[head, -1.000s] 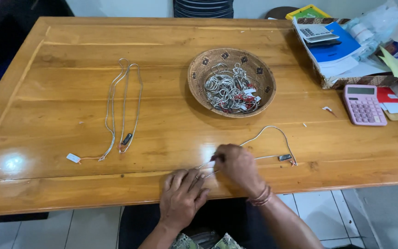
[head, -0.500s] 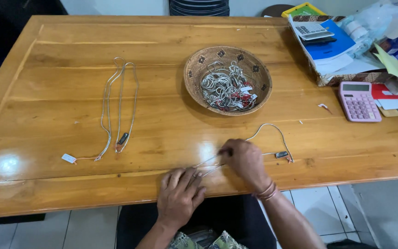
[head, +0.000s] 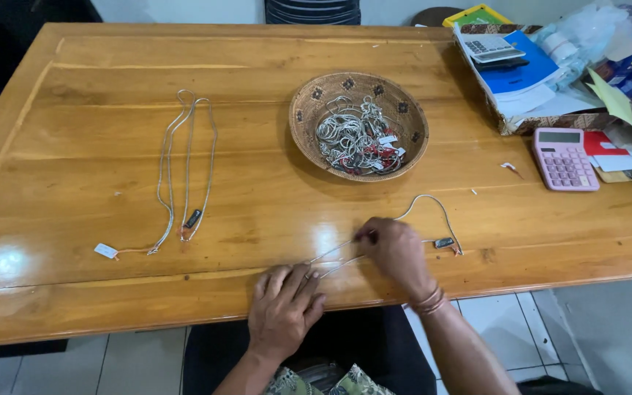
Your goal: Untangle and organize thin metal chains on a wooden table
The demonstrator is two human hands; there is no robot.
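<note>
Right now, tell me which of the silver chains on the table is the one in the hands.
The chain at the near edge, looping right of the right hand and running to the left hand. The other laid-out chains lie untouched at left; the rest sit tangled in the woven basket.

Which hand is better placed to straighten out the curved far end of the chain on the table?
Right, probably. The right hand lies on the thin silver chain beside its curved loop and small dark tag. The left hand rests at the chain's near end by the wooden table edge, farther off.
</note>
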